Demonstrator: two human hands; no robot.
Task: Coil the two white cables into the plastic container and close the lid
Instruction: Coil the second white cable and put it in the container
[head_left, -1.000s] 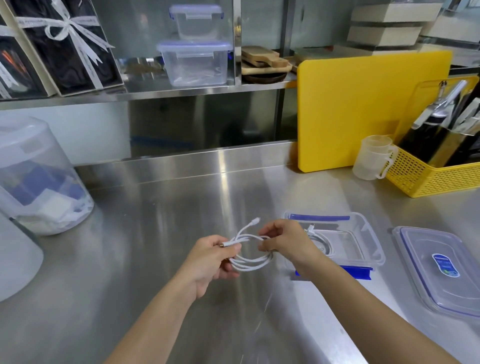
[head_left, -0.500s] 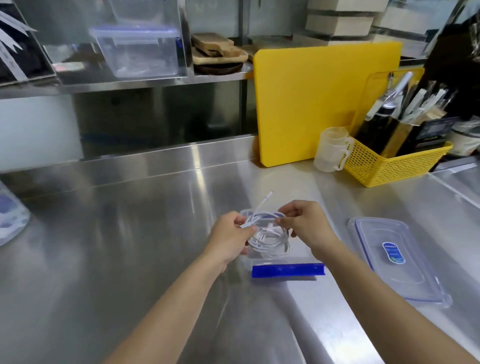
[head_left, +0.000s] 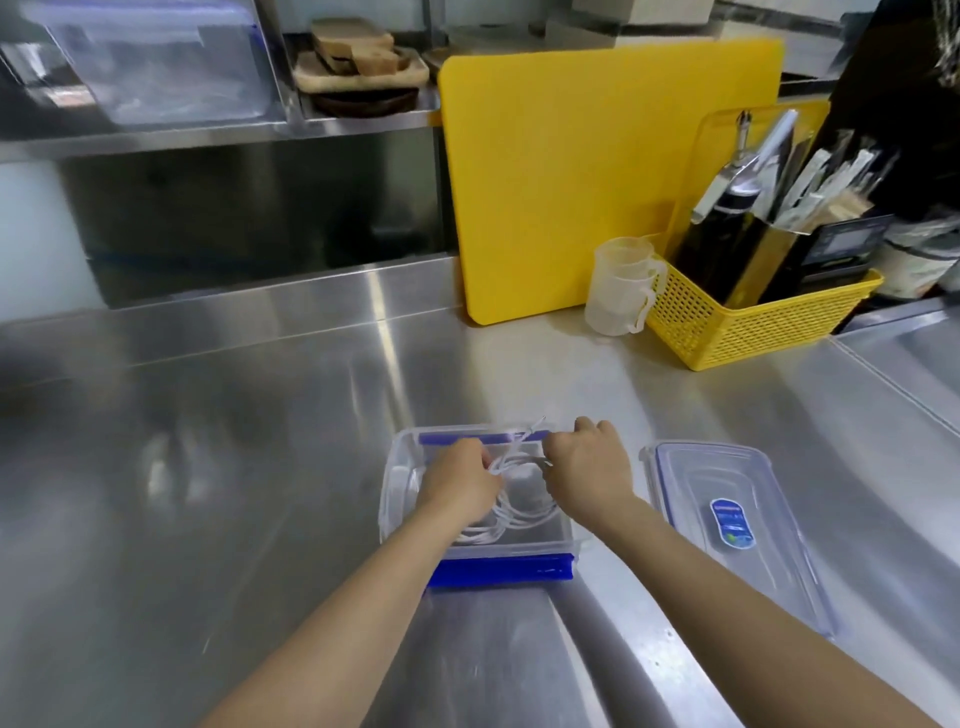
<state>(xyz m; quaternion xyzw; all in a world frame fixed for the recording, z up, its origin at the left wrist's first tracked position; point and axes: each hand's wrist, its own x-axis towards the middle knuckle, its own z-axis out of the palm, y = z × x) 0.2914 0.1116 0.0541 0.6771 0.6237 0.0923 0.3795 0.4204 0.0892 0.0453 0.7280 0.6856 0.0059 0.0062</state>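
Observation:
A clear plastic container (head_left: 395, 483) with blue clips sits open on the steel counter in front of me. Inside it lie loops of white cable (head_left: 511, 512). My left hand (head_left: 457, 480) and my right hand (head_left: 589, 470) are both over the container, each pinching a side of a white cable coil held just above the loops. One cable end sticks up toward the far rim. The clear lid (head_left: 727, 525) with a blue label lies flat on the counter to the right of the container.
A yellow cutting board (head_left: 597, 176) leans against the back wall. Stacked measuring cups (head_left: 621, 293) and a yellow basket (head_left: 748, 322) of utensils stand at the back right. A shelf with a clear box (head_left: 150, 67) and wooden boards runs above.
Both hands carried the coiled cable rightward and down from the open counter into the container. The view has swung right, so the large jar at the left is out of sight.

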